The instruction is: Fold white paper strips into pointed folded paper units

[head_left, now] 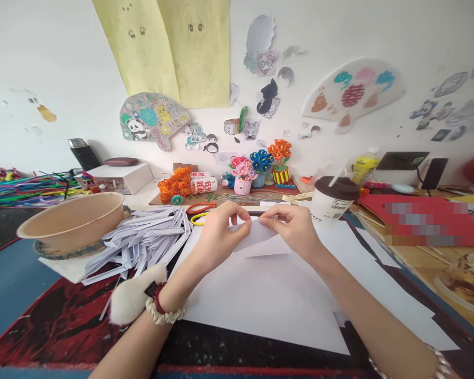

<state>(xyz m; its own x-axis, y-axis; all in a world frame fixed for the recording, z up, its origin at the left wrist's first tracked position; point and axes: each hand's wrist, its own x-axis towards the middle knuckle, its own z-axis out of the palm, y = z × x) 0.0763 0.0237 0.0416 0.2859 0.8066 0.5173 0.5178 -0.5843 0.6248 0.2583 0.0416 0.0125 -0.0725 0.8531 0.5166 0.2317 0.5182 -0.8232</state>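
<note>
A small slip of white paper is pinched at its upper edge between both my hands. My left hand has thumb and fingertips closed on the paper's left corner; my right hand grips the right one. Beneath it lies another folded white piece. Both are above a large white sheet spread on the dark mat. To the left, a heap of folded paper strips sits beside a beige bowl.
A lidded drink cup with a straw stands behind my right hand. Scissors with red and yellow handles lie by my left hand. Farther back are flower pots. A white fluffy object touches my left wrist. Red paper lies at right.
</note>
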